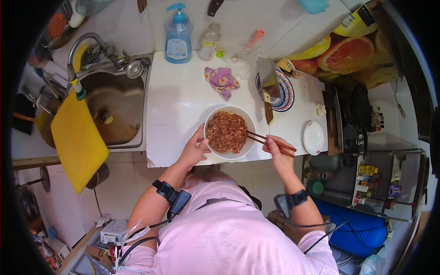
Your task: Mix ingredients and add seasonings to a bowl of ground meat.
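A white bowl (250, 118) stands near the front edge of the counter, filled with seasoned minced meat (226, 132). My left hand (195, 151) holds the bowl by its left side, fingers spread along the outer wall and the thumb near the rim. In my right hand (280, 153) is a pair of brown wooden chopsticks (263, 138). Their tips reach over the right rim and touch the edge of the meat. Part of the meat's underside and the bowl's inside is hidden.
Behind the bowl lies a purple cloth (221, 81). A cleaver (268, 103) rests across a patterned plate (288, 91), handle towards me. A small white dish (313, 138) sits at the right. Leftward are a sink (113, 137) and a yellow cutting board (77, 137). A blue pump bottle (178, 41) stands at the wall.
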The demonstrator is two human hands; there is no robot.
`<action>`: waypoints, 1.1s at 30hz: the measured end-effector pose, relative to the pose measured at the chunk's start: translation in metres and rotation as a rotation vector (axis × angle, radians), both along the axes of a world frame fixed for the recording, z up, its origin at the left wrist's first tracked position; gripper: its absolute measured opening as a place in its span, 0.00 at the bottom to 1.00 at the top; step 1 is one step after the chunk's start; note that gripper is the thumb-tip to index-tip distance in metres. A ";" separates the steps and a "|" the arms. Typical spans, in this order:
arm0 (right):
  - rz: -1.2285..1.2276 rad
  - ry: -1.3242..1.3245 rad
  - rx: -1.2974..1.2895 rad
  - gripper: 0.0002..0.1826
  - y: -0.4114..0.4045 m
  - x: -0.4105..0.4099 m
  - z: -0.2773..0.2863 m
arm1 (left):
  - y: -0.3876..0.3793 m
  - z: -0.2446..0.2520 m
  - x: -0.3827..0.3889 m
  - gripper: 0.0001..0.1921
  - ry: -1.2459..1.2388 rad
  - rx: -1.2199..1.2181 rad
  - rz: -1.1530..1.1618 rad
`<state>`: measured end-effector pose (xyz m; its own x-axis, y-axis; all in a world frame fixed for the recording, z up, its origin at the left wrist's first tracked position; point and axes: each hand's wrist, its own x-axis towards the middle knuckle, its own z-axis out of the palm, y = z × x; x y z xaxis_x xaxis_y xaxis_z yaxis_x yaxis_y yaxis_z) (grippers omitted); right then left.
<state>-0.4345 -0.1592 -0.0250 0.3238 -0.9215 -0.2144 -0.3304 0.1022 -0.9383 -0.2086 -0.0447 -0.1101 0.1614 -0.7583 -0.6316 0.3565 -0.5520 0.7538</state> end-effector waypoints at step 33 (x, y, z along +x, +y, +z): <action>0.521 0.151 -0.306 0.07 0.015 0.015 0.009 | 0.001 -0.002 0.001 0.28 0.012 -0.008 0.005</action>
